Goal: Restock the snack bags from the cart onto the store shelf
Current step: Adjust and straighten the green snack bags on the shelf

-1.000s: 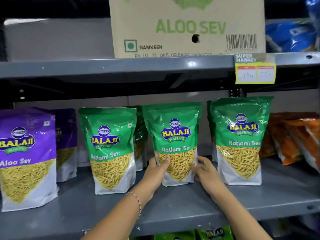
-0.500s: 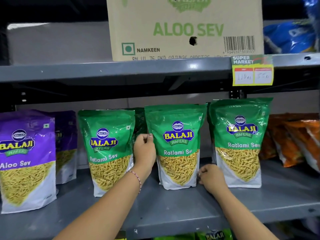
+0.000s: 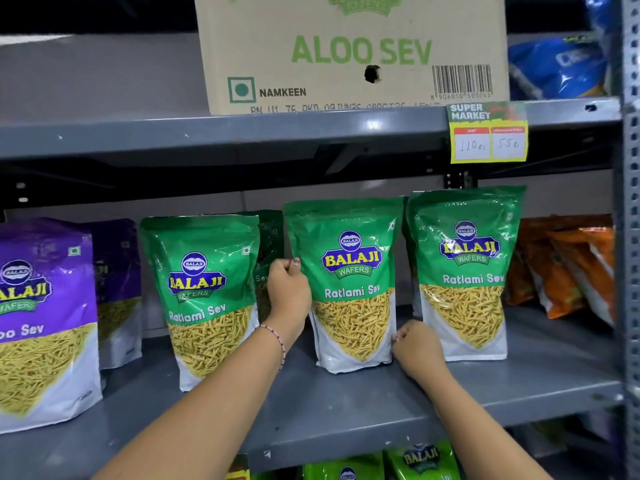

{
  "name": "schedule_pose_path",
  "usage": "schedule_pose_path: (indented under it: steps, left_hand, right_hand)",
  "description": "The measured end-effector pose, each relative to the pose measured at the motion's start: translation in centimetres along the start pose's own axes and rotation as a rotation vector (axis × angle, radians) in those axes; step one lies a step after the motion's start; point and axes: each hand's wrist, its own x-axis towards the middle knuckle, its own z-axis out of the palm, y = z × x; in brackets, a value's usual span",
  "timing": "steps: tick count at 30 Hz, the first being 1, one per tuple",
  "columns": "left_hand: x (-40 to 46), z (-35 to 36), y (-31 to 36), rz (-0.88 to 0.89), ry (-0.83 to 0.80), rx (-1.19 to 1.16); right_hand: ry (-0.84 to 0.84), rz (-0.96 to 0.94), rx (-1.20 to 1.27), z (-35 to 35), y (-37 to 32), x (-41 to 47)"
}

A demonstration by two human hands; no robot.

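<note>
Three green Ratlami Sev bags stand upright in a row on the grey shelf (image 3: 346,410). My left hand (image 3: 289,294) pinches the left edge of the middle green bag (image 3: 349,282) about halfway up. My right hand (image 3: 415,348) grips the same bag at its lower right corner, next to the right green bag (image 3: 464,271). The left green bag (image 3: 204,292) stands apart from my hands. Another green bag (image 3: 270,244) shows behind, partly hidden. The cart is out of view.
Purple Aloo Sev bags (image 3: 41,313) stand at the left, orange bags (image 3: 568,265) lean at the right. Above, a cardboard Aloo Sev box (image 3: 349,53) and a blue bag (image 3: 557,67) sit on the upper shelf, with a price tag (image 3: 488,133). A grey upright post (image 3: 628,237) bounds the right side.
My left hand rose from the bag's bottom corner to its left edge. The middle bag shifted back and a little right, in line with its neighbours. My right hand stays at its lower right corner.
</note>
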Motion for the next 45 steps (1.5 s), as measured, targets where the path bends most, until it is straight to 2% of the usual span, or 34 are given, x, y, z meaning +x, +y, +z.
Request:
schedule_pose_path:
  steps: [4, 10, 13, 18, 24, 26, 30, 33, 36, 37, 41, 45]
  left_hand:
    - [-0.2, 0.1, 0.1, -0.011, -0.01, -0.035]
    - [-0.3, 0.0, -0.2, -0.007, -0.037, -0.087]
    - [-0.7, -0.1, -0.8, -0.02, -0.099, -0.076]
    - [-3.0, -1.2, -2.0, -0.157, -0.249, 0.073]
    - [-7.3, -7.0, -2.8, -0.211, -0.374, -0.013]
    - [-7.7, -9.8, -3.1, -0.138, -0.304, -0.059]
    - [-5.8, -16.0, -3.4, 0.098, 0.075, -0.037]
    - [-1.7, -19.2, -4.8, 0.075, 0.131, -0.06]
    - [2.1, -20.9, -6.4, -0.028, -0.028, -0.034]
    - [3.0, -21.4, -7.1, -0.061, -0.121, -0.019]
    - [4.9, -22.0, -8.9, -0.2, -0.436, -0.074]
    - [5.4, -21.3, -9.1, -0.219, -0.559, -0.088]
  right_hand:
    - [0.012, -0.007, -0.067, 0.2, 0.4, 0.2]
    - [0.039, 0.003, 0.029, 0.5, 0.9, 0.5]
    - [0.05, 0.009, 0.01, 0.5, 1.0, 0.7]
    - [0.061, 0.02, 0.045, 0.5, 0.9, 0.6]
    - [-0.001, 0.069, 0.199, -0.2, 0.9, -0.5]
    - [0.027, 0.033, 0.263, -0.5, 0.4, -1.7]
    - [0.271, -0.051, 0.492, 0.1, -1.3, -5.1]
    - [0.456, -0.189, 0.543, 1.4, -3.1, -7.7]
    - [0.515, -0.326, 0.608, 2.4, -5.7, -9.5]
    - [0.458, -0.366, 0.658, 2.7, -6.8, -9.7]
    - [0.044, -0.473, 0.678, 4.4, -12.3, -7.7]
    - [0.012, -0.428, 0.461, 6.9, -16.3, -4.5]
